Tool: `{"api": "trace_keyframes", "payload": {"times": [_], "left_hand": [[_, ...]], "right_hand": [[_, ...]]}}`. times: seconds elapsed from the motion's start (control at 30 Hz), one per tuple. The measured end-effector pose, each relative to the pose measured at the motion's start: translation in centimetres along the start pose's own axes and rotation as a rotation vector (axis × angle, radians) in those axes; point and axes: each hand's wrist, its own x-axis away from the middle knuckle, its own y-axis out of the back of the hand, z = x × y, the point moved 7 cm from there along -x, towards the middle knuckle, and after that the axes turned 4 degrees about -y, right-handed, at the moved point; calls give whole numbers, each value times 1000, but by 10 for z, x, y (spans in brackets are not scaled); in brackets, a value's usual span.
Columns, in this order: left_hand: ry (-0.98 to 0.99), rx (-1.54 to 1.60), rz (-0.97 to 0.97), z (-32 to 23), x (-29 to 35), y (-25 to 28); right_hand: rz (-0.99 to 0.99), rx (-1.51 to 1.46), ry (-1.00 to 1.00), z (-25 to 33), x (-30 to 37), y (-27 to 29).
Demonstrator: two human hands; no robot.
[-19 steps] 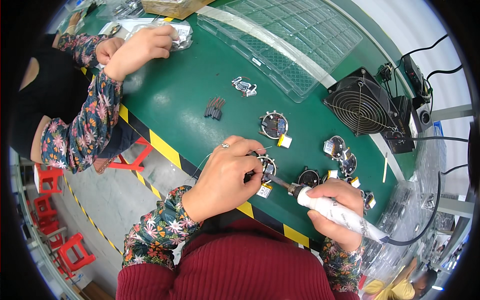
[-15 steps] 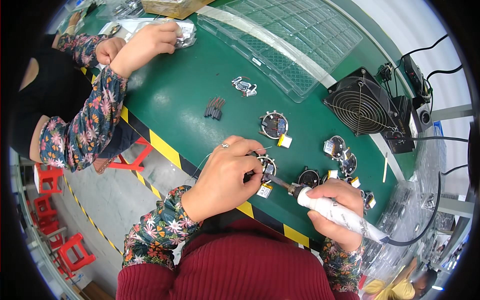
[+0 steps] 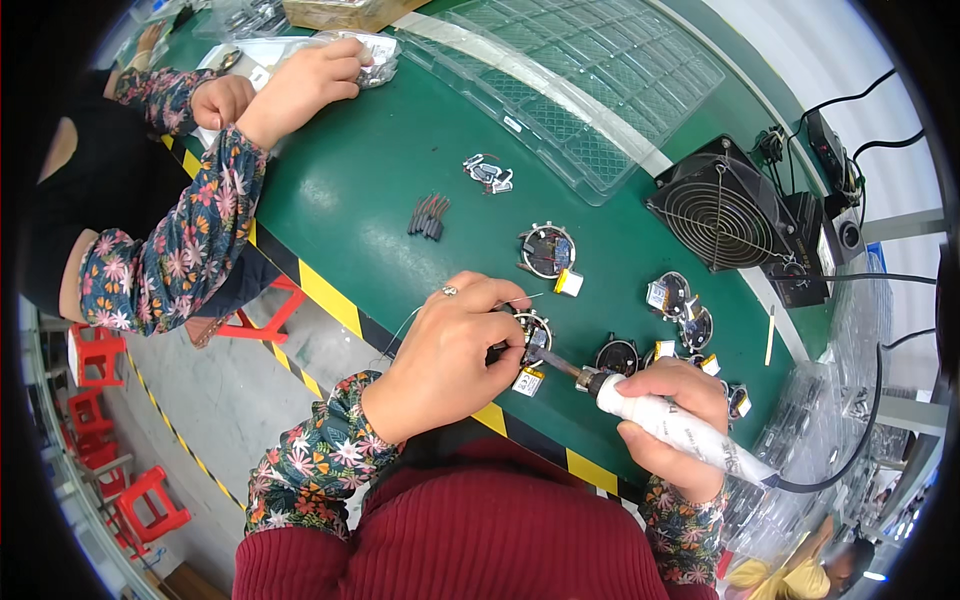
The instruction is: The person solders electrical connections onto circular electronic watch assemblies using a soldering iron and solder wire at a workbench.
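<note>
My left hand (image 3: 450,350) is closed at the left side of a round watch-like case (image 3: 538,332) with a circuit board inside. A thin solder wire (image 3: 522,297) runs through its fingers, one end sticking out past the index finger. The thumb and fingertips hide part of the case. Wrapped around the white handle of a soldering iron (image 3: 668,425), my right hand (image 3: 680,420) holds the tip against the board, close to my left fingertips. A small silver battery with yellow tape (image 3: 528,381) lies at the near edge of that case.
Several similar round cases lie right, including a black one (image 3: 617,356), and another (image 3: 548,250) sits beyond. Black wired parts (image 3: 428,217) and small silver parts (image 3: 488,174) are farther off. A black fan (image 3: 722,205) stands right of a clear tray (image 3: 560,90). A co-worker's hand (image 3: 310,85) handles a bag.
My hands stay almost still, with the soldering iron tip at the same case. At the left, the co-worker's hand and the bag have shifted slightly right.
</note>
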Motion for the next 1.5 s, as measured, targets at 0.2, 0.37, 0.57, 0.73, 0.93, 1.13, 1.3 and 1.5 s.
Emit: {"api": "trace_keyframes", "payload": {"times": [0.2, 0.37, 0.57, 0.73, 0.93, 1.13, 1.3, 1.5], "left_hand": [[1, 5, -2, 0, 0, 0], [-6, 3, -11, -1, -1, 0], [3, 8, -17, 1, 0, -1], [-9, 1, -13, 0, 0, -1], [-15, 53, 58, -2, -1, 6], [-52, 18, 204, -8, -6, -2], [26, 77, 169, -1, -4, 0], [5, 171, 76, -3, -4, 2]], "right_hand": [[-40, -10, -27, 0, 1, 3], [-30, -4, -27, 0, 1, 3], [-18, 9, -16, -2, 1, 3], [-32, -40, -18, -7, 4, 8], [-150, -112, 0, -7, 13, 28], [-286, -203, -40, -13, 27, 46], [-389, -249, -57, -19, 32, 55], [-482, -318, -91, -22, 37, 62]]}}
